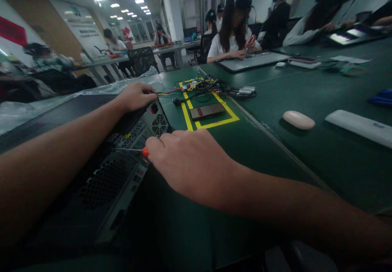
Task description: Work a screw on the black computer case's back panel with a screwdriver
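Note:
A black desktop computer case (70,110) lies at the left with its metal rear panel turned towards me. My left hand (137,96) grips the case's upper edge near the far corner, its fingers partly hidden. In front of the rear panel, my right hand (196,161) is closed around a screwdriver (145,152), of which an orange handle end and thin metal shaft show. The shaft points left at the panel, beside the slots and above the honeycomb vent. Whether its tip touches a screw cannot be made out.
Yellow tape (217,122) frames a phone (207,111) on the green table. Behind it lies a tangle of cables (211,85). To the right are a pale oval case (298,119) and a long white object (361,127). Across the table, a person (234,31) works.

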Demonstrator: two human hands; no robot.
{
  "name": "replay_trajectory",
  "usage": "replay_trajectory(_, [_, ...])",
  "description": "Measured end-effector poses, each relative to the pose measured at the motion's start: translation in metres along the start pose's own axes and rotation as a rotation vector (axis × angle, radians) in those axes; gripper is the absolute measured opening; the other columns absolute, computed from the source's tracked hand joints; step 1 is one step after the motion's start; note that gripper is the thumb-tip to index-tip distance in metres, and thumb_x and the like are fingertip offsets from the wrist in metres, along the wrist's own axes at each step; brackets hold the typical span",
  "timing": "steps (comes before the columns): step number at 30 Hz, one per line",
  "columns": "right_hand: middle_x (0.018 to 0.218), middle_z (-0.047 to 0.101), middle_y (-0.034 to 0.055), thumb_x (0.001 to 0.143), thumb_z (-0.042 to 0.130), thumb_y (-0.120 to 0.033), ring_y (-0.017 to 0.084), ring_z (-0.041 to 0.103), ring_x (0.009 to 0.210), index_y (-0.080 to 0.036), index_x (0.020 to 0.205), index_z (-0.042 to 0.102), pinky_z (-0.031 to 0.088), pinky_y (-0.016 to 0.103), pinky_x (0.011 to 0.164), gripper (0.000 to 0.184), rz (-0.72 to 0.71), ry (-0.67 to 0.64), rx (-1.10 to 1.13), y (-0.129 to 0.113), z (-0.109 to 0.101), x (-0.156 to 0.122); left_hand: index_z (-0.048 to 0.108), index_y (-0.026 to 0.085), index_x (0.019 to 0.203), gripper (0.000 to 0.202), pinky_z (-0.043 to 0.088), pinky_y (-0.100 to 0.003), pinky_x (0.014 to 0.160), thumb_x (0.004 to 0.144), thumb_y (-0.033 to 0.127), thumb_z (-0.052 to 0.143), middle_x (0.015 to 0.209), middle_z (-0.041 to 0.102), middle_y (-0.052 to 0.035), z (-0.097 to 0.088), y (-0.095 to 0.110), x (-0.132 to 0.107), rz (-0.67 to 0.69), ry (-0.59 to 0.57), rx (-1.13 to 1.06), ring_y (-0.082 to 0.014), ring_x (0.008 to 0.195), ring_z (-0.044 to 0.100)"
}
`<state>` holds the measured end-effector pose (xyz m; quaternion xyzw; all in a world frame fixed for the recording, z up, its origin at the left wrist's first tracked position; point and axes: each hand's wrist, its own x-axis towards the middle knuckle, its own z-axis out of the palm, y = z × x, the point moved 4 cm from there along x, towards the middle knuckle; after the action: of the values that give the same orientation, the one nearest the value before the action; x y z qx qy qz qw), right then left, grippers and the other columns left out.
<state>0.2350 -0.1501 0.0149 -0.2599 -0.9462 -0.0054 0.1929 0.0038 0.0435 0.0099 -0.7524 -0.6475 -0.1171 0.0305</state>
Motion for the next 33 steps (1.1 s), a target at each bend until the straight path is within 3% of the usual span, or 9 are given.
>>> replay_trajectory(5, [0.102,0.082,0.0105,0.115,0.042,-0.015,0.026,0.08,0.093,-0.015,0.104,0.07,0.031,0.038,0.057,0.03,0.02,-0.031,0.04,0.0012,0.0088,0.003,0.091,0.023,0.117,0.059,0.058,-0.041,0.101,0.083,0.054,0.054,0.12,0.085,-0.0116,-0.0001,0.0,-0.0002,-0.008,-0.006,0.002,-0.0369,0.116,0.074])
replay_trajectory(10, [0.1,0.08,0.0071,0.118,0.042,-0.02,0.024,0.08,0.088,-0.015,0.121,0.067,0.026,0.038,0.053,0.025,-0.008,0.043,0.026,-0.0002,0.01,0.0032,0.091,0.022,0.118,0.057,0.058,-0.045,0.099,0.084,0.052,0.055,0.117,0.085,-0.0124,0.0,-0.0009,0.0006,0.004,0.011,0.016,-0.0384,0.111,0.074])
replay_trajectory(15, [0.093,0.079,0.0041,0.117,0.043,-0.017,0.023,0.079,0.083,-0.017,0.125,0.067,0.024,0.037,0.051,0.025,0.0,0.005,-0.016,0.004,0.007,0.002,0.09,0.021,0.116,0.056,0.057,-0.046,0.097,0.085,0.051,0.055,0.116,0.085,-0.013,0.0018,-0.0042,0.0017,0.01,0.012,0.015,-0.0394,0.108,0.075])
replay_trajectory(22, [0.088,0.08,0.0026,0.117,0.045,-0.017,0.022,0.077,0.078,-0.018,0.12,0.068,0.028,0.036,0.052,0.023,-0.011,0.012,-0.035,0.0071,0.0058,0.0018,0.09,0.02,0.12,0.057,0.057,-0.045,0.101,0.087,0.051,0.054,0.12,0.085,-0.0136,0.0029,-0.0046,0.0026,0.007,-0.005,0.022,-0.0388,0.114,0.075])
replay_trajectory(33, [0.099,0.08,0.0061,0.117,0.045,-0.018,0.023,0.078,0.091,-0.018,0.111,0.069,0.032,0.038,0.054,0.025,0.033,0.009,-0.05,0.0071,0.0091,0.0032,0.09,0.018,0.116,0.054,0.058,-0.045,0.099,0.086,0.047,0.056,0.118,0.085,-0.0143,0.0039,-0.0046,0.0023,0.029,0.02,0.019,-0.0392,0.111,0.076])
